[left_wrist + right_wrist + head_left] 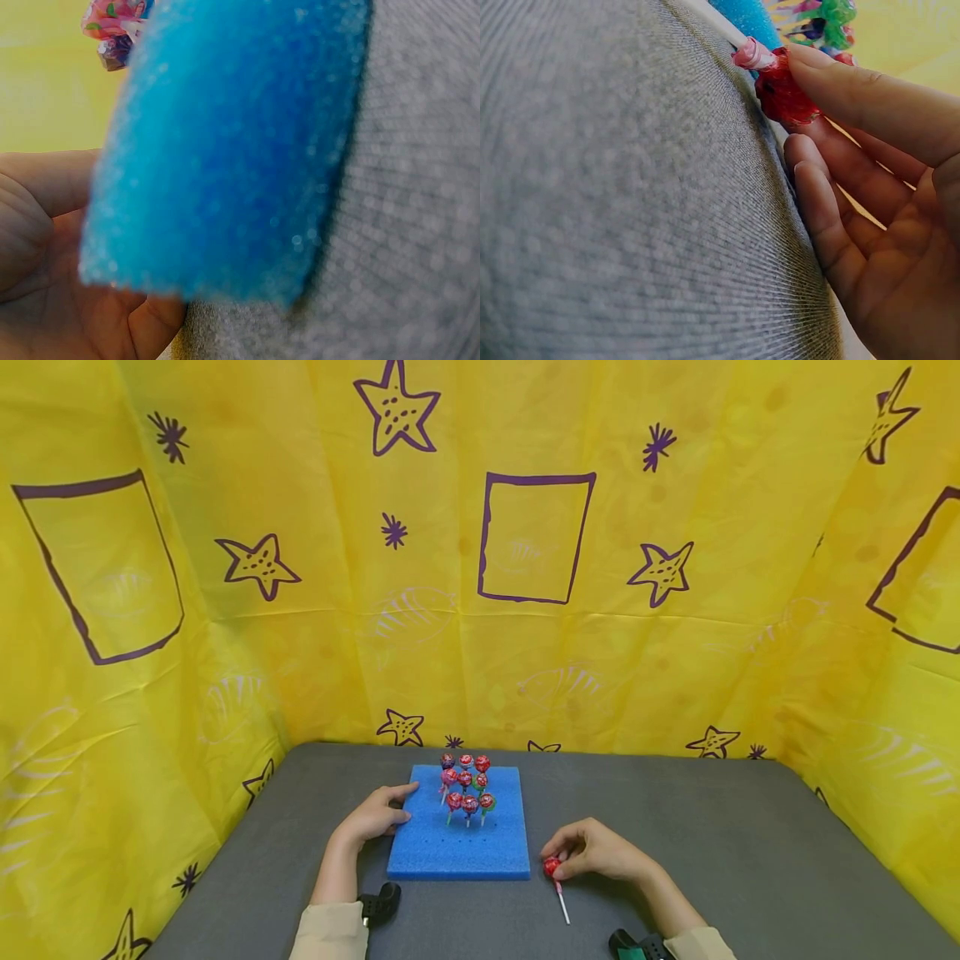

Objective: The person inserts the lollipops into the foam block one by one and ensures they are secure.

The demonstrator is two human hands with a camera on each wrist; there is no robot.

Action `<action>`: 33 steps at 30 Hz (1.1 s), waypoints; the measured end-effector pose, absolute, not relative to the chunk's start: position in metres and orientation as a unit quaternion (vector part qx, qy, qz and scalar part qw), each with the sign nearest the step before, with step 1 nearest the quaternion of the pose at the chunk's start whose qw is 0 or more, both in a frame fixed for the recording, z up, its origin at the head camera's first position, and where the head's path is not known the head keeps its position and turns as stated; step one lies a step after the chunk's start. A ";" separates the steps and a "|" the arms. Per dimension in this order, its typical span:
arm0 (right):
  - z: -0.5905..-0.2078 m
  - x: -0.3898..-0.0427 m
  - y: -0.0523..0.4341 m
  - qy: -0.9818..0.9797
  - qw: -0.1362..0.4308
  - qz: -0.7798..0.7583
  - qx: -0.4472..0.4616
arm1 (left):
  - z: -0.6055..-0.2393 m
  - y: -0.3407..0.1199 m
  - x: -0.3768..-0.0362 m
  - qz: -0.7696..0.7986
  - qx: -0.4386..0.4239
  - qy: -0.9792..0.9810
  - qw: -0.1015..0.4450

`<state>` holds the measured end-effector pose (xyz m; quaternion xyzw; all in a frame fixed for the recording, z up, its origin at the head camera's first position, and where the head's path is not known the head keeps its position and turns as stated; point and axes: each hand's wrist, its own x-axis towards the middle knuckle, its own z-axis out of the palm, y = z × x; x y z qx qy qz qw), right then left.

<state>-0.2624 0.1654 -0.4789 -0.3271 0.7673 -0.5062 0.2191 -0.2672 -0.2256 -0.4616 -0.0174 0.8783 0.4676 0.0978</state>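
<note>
A blue foam block (420, 852) lies on the dark table with several wrapped lollipops (466, 779) standing in it on their sticks, in rows. At the block's left edge, my left hand (375, 814) rests with index finger and thumb reaching over the top. The left wrist view shows the foam's near end (225, 165) large, partly hiding that hand. Right of the block, my right hand (596, 850) pinches a red-wrapped lollipop (552, 867) by its head between thumb and fingers. Its white stick (563, 906) points toward me, close over the table.
Small holes (461, 841) dot the foam's front part. Yellow cloth (450, 677) with purple starfish drawings encloses the grey table (712, 835) at the back and sides. Black straps (380, 903) sit around both wrists.
</note>
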 end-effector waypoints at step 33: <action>-0.463 -0.269 0.154 0.784 0.129 -0.546 -0.266 | -0.460 -0.225 -0.265 0.465 -0.014 0.880 0.095</action>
